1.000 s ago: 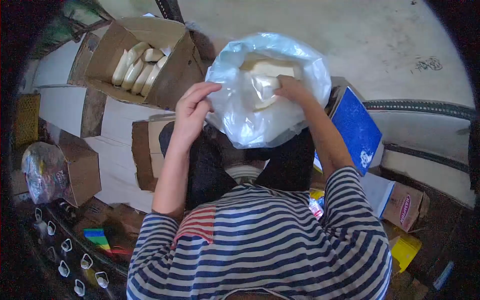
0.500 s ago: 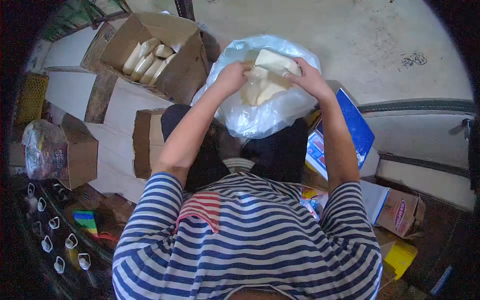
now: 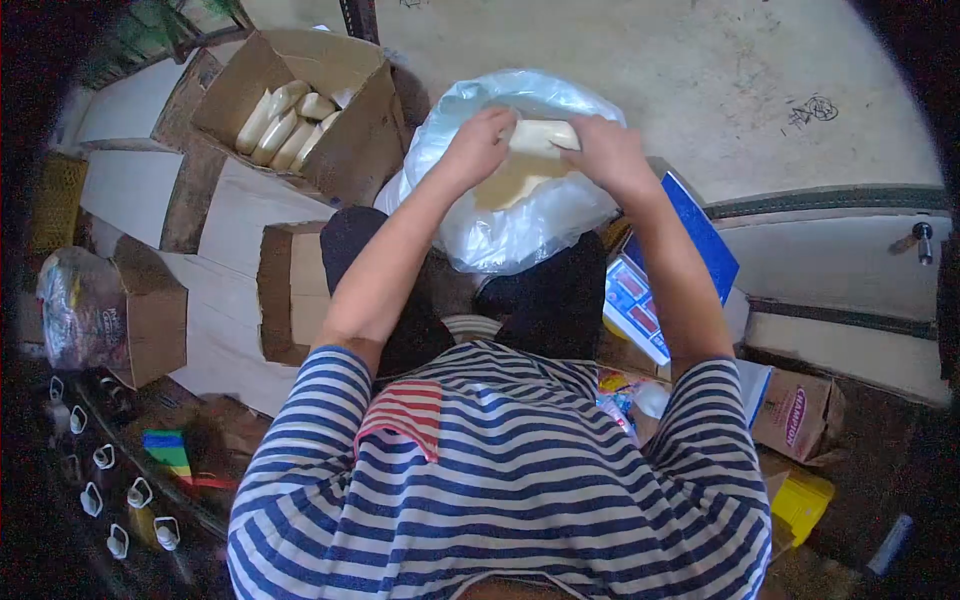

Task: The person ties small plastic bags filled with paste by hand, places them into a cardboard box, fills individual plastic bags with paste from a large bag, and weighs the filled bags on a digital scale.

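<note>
Between my hands is a small plastic bag packed with pale, cream-coloured powder (image 3: 543, 134), lying on its side above the mouth of a large clear plastic sack (image 3: 500, 245). My left hand (image 3: 482, 146) is closed around the small bag's loose plastic end. At the other end my right hand (image 3: 608, 156) grips the filled part, thumb towards me. More of the cream powder (image 3: 508, 188) shows inside the sack, which stands by my knees. What the powder is, I cannot tell.
A cardboard box (image 3: 375, 125) at upper left holds several filled bags (image 3: 278, 130). An opened carton (image 3: 275, 300) lies left of my leg. On the right are a blue-and-white digital scale (image 3: 632, 300) and a Champion carton (image 3: 795, 415). Several white-capped containers (image 3: 138, 492) stand lower left.
The filled bag has turned from slanted to nearly level. My left hand has moved up and right to its end, and the right hand has shifted slightly left.
</note>
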`<state>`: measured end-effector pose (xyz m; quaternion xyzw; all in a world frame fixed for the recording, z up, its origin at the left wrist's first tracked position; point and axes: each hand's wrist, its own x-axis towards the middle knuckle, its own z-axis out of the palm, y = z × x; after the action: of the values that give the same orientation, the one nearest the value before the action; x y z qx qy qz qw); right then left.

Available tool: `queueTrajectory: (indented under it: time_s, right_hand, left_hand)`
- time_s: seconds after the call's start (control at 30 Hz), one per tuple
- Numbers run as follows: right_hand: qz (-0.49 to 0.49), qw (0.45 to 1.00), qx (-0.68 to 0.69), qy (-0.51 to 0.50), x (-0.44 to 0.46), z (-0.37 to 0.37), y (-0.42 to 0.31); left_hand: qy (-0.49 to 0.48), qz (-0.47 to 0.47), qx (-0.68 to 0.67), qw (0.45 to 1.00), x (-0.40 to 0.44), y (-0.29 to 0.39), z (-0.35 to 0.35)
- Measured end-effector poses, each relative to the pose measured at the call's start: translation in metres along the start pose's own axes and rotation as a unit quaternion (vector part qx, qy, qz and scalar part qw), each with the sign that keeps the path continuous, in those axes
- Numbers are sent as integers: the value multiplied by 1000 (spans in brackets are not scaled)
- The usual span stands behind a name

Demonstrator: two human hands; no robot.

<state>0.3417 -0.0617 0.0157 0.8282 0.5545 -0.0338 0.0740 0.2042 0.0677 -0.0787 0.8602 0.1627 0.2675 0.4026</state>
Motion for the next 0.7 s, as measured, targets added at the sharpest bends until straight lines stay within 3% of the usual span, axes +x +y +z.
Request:
queueTrajectory:
  time_s: [0.03,0.1,0.13,0.2,0.43,0.63,0.7]
  right_hand:
    - [-1,1000,-2,-3,4,-9,-9]
    - [-11,988,-154,29,11,-23,-26]
    - [-11,987,-155,26,17,-24,-29]
    - [-99,970,-199,95,30,-27,-32]
    - [-151,944,-282,77,34,-67,-48]
    - [-134,939,-309,74,28,-82,-45]
    - [-129,954,-235,134,22,-88,-29]
  left_hand:
    - [1,-2,-3,1000,1,-2,4]
    - [4,-21,59,998,6,-4,13]
    - [4,-23,56,998,9,-3,16]
    - [38,-43,95,994,16,-2,20]
    - [42,-18,60,997,31,4,10]
    - [2,-143,-103,984,32,12,-7]
    - [-13,-163,-144,976,29,4,-12]
